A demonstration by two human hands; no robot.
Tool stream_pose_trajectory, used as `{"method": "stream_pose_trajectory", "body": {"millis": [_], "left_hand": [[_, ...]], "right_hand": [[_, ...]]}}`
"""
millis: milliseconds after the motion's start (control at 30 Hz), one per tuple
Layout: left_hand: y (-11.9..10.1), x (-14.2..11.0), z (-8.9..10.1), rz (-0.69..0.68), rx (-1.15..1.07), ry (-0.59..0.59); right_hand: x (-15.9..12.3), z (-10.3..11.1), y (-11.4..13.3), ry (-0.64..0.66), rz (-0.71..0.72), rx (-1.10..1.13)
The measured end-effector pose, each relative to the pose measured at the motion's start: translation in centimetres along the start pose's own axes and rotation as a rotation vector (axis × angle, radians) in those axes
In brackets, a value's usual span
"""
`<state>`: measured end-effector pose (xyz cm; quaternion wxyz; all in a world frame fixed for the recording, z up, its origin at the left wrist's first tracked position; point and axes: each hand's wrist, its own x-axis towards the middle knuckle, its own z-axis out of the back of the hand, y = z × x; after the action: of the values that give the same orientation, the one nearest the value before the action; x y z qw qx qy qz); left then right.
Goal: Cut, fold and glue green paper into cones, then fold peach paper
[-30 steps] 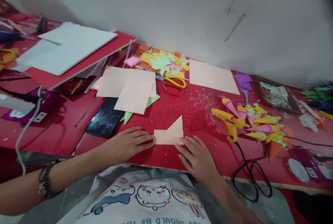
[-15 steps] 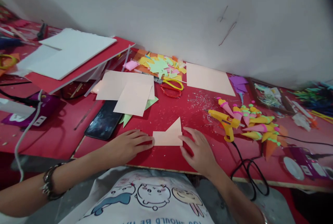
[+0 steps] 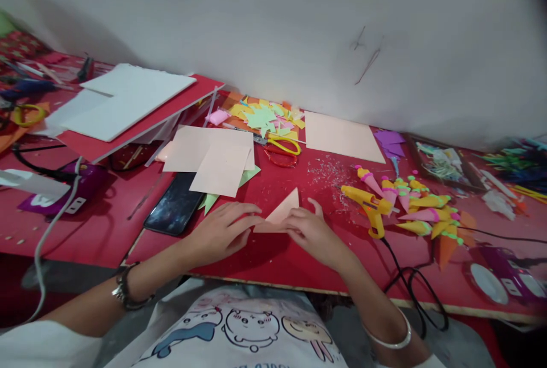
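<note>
A folded piece of pale peach paper [image 3: 282, 209] is on the red table in front of me, its pointed corner standing up at the top right. My left hand [image 3: 226, 230] has its bent fingers closed at the paper's left end. On the right side, my right hand [image 3: 314, 236] holds the lower edge between thumb and fingers, covering part of it. Further up lie loose peach sheets [image 3: 220, 157] over green paper [image 3: 209, 201], with a dark phone [image 3: 174, 204] beside them.
A yellow glue gun [image 3: 370, 207] with a black cord lies to the right, near several small pink and yellow cones [image 3: 427, 214]. Yellow-handled scissors [image 3: 284, 144] are by paper scraps [image 3: 262, 117]. White boards [image 3: 137, 97] rest on a raised red panel at left. A large peach sheet [image 3: 342, 135] lies at the wall.
The lower strip of the peach paper has been folded upward, so the piece looks narrower. Both hands have moved inward onto it, the fingers now bent on the paper.
</note>
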<state>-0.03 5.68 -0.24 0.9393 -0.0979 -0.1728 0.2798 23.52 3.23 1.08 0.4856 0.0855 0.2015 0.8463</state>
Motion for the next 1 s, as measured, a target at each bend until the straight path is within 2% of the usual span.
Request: {"method": "stream_pose_trajectory", "body": {"millis": [67, 133, 233, 400, 533, 633, 767, 900, 1000], "left_hand": [[-0.5, 1.0, -0.2, 0.006, -0.024, -0.059], [-1.0, 2.0, -0.7, -0.003, -0.034, -0.067], [-1.9, 3.5, -1.9, 0.008, -0.046, 0.010], [-2.2, 5.5, -4.4, 0.062, 0.033, 0.171], [-2.1, 6.6, -5.2, 0.101, 0.072, 0.219], [-2.3, 7.1, -5.4, 0.167, 0.098, 0.251], [-2.7, 7.2, -5.8, 0.225, 0.152, 0.232], [-2.9, 7.4, -6.1, 0.239, 0.193, 0.222], [-3.0, 7.6, -6.2, 0.208, 0.228, 0.225]], "right_hand": [[0.0, 0.6, -0.4, -0.072, -0.018, -0.036], [0.1, 1.1, -1.0, -0.154, -0.029, -0.063], [0.3, 1.1, -2.1, -0.247, -0.043, -0.011], [0.4, -0.1, -4.1, -0.292, -0.052, 0.211], [0.0, -1.0, -5.2, -0.357, -0.238, 0.445], [-0.2, -1.5, -5.1, -0.424, -0.395, 0.575], [-0.1, -2.3, -4.2, -0.466, -0.451, 0.672], [-0.1, -3.2, -3.7, -0.490, -0.474, 0.635], [-0.3, -3.6, -3.4, -0.504, -0.483, 0.512]]}}
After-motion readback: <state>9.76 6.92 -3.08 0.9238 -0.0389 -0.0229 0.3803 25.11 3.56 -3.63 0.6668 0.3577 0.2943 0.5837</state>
